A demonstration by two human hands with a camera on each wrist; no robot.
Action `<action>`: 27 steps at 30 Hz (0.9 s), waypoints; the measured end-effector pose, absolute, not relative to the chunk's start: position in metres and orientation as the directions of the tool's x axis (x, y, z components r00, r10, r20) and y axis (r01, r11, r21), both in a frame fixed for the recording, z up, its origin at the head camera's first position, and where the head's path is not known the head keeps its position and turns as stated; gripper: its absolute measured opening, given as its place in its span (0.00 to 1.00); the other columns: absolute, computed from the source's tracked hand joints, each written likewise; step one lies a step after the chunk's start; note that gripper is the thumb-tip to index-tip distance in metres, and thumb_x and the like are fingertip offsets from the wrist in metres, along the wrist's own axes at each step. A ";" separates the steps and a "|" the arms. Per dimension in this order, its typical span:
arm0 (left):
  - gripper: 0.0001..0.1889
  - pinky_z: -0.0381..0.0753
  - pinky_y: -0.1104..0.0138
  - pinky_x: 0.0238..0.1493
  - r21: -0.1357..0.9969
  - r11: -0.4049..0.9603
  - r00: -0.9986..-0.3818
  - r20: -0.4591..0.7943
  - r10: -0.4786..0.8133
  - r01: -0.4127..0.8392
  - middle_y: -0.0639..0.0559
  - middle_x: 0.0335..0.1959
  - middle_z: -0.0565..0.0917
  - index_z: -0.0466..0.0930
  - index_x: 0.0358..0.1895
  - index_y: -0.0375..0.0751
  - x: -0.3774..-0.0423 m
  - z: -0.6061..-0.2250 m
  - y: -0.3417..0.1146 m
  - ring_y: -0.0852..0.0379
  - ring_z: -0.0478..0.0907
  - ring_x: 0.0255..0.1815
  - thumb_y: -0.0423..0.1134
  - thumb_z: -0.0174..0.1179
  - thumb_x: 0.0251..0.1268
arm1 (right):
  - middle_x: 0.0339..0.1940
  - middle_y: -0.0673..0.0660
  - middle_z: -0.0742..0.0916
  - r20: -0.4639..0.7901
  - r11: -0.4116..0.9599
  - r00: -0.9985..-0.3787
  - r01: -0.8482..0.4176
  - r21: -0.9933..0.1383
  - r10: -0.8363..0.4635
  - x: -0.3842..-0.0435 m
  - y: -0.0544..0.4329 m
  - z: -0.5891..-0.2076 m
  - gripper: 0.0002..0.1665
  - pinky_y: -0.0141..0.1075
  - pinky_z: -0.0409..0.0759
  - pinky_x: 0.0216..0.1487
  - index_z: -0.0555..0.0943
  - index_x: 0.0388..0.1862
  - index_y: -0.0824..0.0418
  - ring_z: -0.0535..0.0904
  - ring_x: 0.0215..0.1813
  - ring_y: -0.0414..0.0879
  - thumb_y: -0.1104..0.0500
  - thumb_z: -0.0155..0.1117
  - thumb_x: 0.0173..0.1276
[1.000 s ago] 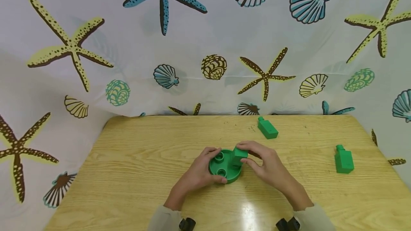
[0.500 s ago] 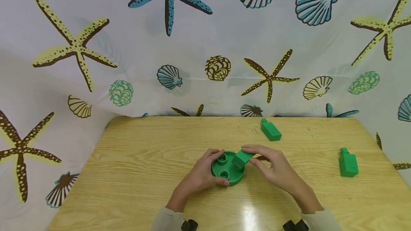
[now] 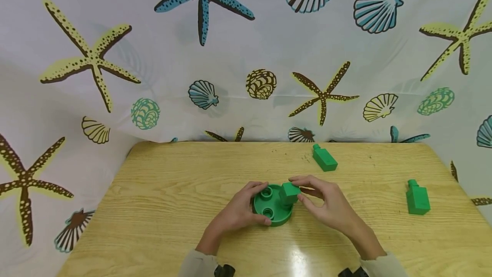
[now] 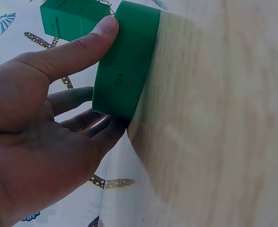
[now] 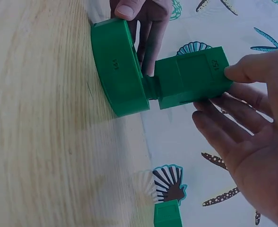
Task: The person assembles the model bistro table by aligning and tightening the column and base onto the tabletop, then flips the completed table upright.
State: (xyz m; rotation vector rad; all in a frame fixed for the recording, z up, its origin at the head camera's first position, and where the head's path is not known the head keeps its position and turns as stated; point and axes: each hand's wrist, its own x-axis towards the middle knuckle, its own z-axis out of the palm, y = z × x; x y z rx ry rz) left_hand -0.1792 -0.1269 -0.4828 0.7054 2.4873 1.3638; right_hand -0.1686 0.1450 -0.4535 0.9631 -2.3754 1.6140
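A round green base [image 3: 274, 219] with a raised rim lies flat on the table, and two ring-shaped sockets show inside it. My left hand [image 3: 238, 209] grips its left side, thumb at the near rim and fingers at the far side. Over the right part of the base stands a green block [image 3: 289, 194], nearly upright. Its narrow neck points down into the base in the right wrist view, where the block [image 5: 193, 78] carries small printed digits. My right hand [image 3: 326, 202] pinches the block's upper end between thumb and fingers. The neck's lower end is hidden by the rim.
Two more green blocks with knobbed ends are on the wooden table [image 3: 173, 191]: one lying block [image 3: 325, 159] towards the back and another block [image 3: 418, 199] at the right. Behind the table hangs a white cloth [image 3: 230, 54] printed with starfish and shells.
The block in my right hand leaned over to the right half a second ago and is now back near upright. My left hand keeps its grip on the base.
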 end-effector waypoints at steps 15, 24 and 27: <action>0.50 0.65 0.46 0.73 0.847 0.456 -0.871 0.016 0.492 0.273 0.40 0.70 0.70 0.64 0.77 0.31 -0.177 -0.481 -0.126 0.41 0.67 0.72 0.39 0.82 0.51 | 0.55 0.48 0.86 0.465 0.360 -0.784 -0.609 -0.707 -0.411 -0.169 0.130 -0.461 0.17 0.38 0.86 0.39 0.82 0.56 0.53 0.81 0.43 0.45 0.64 0.72 0.70; 0.50 0.65 0.45 0.73 0.853 0.451 -0.870 0.008 0.493 0.263 0.40 0.70 0.70 0.63 0.77 0.31 -0.178 -0.480 -0.125 0.41 0.66 0.73 0.38 0.81 0.52 | 0.53 0.48 0.83 0.432 0.333 -0.812 -0.564 -0.756 -0.394 -0.169 0.128 -0.463 0.21 0.45 0.85 0.56 0.79 0.54 0.54 0.83 0.58 0.49 0.70 0.71 0.66; 0.50 0.65 0.45 0.73 0.854 0.451 -0.870 0.004 0.493 0.260 0.40 0.70 0.70 0.63 0.77 0.31 -0.178 -0.480 -0.125 0.41 0.66 0.73 0.38 0.81 0.52 | 0.53 0.50 0.81 0.430 0.312 -0.814 -0.557 -0.770 -0.390 -0.171 0.127 -0.465 0.22 0.42 0.86 0.52 0.78 0.54 0.55 0.85 0.54 0.51 0.71 0.71 0.66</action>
